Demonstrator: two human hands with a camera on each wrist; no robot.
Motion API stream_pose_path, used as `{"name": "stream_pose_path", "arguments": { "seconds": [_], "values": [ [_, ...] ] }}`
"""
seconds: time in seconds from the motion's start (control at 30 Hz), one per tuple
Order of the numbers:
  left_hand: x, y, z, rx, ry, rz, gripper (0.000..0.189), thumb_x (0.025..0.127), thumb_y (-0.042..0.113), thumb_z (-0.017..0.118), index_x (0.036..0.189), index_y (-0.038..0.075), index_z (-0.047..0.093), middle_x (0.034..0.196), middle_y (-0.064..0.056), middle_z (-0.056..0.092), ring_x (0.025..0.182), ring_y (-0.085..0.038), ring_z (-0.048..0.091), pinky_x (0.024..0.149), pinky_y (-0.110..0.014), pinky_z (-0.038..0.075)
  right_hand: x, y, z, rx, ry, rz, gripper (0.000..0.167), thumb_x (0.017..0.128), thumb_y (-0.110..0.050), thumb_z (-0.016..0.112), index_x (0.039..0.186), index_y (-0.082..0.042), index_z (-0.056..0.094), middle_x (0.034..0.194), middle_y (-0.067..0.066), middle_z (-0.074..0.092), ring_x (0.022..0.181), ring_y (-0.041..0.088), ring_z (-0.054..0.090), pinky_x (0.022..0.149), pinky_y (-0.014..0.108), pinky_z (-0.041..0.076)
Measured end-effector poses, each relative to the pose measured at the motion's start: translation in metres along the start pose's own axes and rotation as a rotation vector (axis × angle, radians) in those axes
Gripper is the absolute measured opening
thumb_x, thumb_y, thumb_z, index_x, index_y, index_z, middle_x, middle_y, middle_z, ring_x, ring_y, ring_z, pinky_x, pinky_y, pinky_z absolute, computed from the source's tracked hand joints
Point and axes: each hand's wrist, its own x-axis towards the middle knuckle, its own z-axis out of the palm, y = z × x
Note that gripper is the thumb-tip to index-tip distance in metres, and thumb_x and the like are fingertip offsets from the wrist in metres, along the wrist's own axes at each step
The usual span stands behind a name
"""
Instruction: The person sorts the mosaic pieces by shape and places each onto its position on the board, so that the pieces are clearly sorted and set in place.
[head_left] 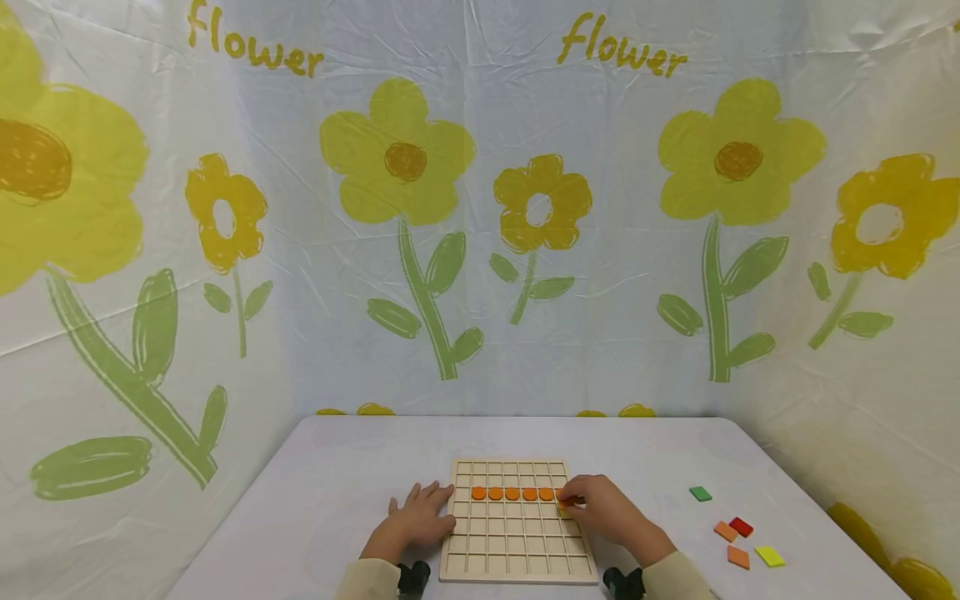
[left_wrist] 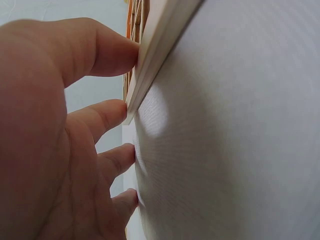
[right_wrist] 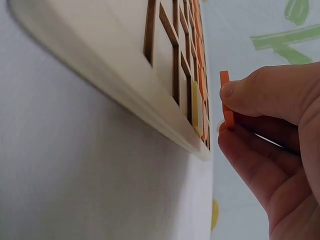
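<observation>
A wooden grid board [head_left: 517, 580] lies on the table. A row of several orange discs [head_left: 512, 494] fills cells near its far end. Spread out at the board's left side, my left hand [head_left: 415, 517] touches the rim with thumb and index fingertip; the other fingertips come down on the table. Over the right edge, my right hand [head_left: 603, 504] pinches a thin orange piece [right_wrist: 227, 114] between thumb and fingers, close above the grid at the right end of the row. Partly hidden under that hand, a yellow piece [right_wrist: 195, 107] sits in a cell at the right edge.
Loose diamond-shaped tiles lie on the table to the right: a green one [head_left: 701, 493], a red one [head_left: 741, 527], a yellow one [head_left: 769, 557] and two orange ones [head_left: 738, 557]. A flower-printed curtain [head_left: 525, 358] surrounds the table.
</observation>
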Motion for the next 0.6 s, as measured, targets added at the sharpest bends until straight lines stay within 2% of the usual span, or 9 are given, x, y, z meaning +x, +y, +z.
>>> {"name": "stream_pose_path", "arguments": {
  "seconds": [0.3, 0.6],
  "values": [
    [-0.0002, 0.0011, -0.0027, -0.010, -0.011, 0.003, 0.060, 0.085, 0.036, 0.053, 0.142, 0.016, 0.050, 0.152, -0.014, 0.039, 0.144, -0.048, 0.022, 0.107, -0.078, 0.005, 0.0040, -0.0067, 0.0053, -0.053, -0.003, -0.078, 0.009, 0.085, -0.015, 0.073, 0.093, -0.012, 0.076, 0.090, -0.007, 0.069, 0.079, 0.006, 0.058, 0.071, 0.028, 0.054],
    [-0.0067, 0.0050, -0.0062, -0.015, -0.014, 0.001, 0.060, 0.085, 0.034, 0.053, 0.141, 0.015, 0.050, 0.152, -0.016, 0.039, 0.144, -0.049, 0.021, 0.107, -0.077, 0.004, 0.0072, -0.0090, 0.0093, -0.080, -0.020, -0.132, 0.008, 0.086, -0.015, 0.072, 0.092, -0.013, 0.076, 0.093, -0.007, 0.071, 0.086, 0.010, 0.063, 0.077, 0.033, 0.056]
  ]
}}
